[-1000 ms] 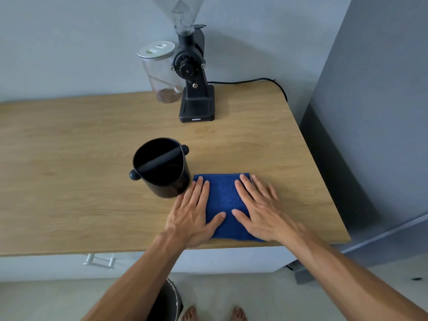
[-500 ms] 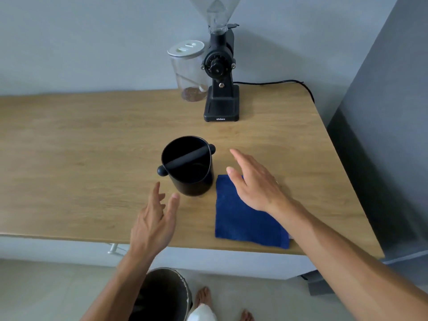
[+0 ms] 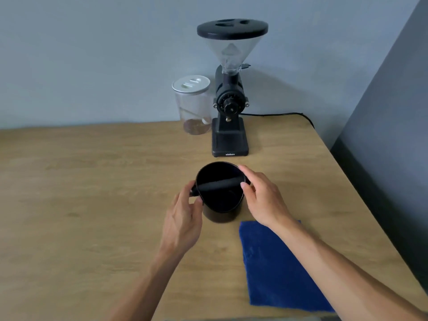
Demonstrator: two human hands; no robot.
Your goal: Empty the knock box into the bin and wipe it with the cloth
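Note:
The black knock box [image 3: 220, 200] stands upright on the wooden table [image 3: 92, 205], with a padded bar across its open top. My left hand [image 3: 183, 225] wraps the left end of the bar and the box's left side. My right hand [image 3: 264, 200] curves around the right rim, thumb on the edge by the bar's right end. The folded blue cloth [image 3: 278, 269] lies flat to the right front of the box, partly under my right forearm. The bin is out of view.
A black coffee grinder [image 3: 230, 112] with a clear hopper stands behind the box, its cable [image 3: 278, 115] running right. A clear jar [image 3: 193, 105] with a white lid is beside it. The table's right edge meets a grey wall [image 3: 382, 135].
Both hands left the cloth and moved forward to close around the knock box. The view rose, so the bin and floor dropped out of sight.

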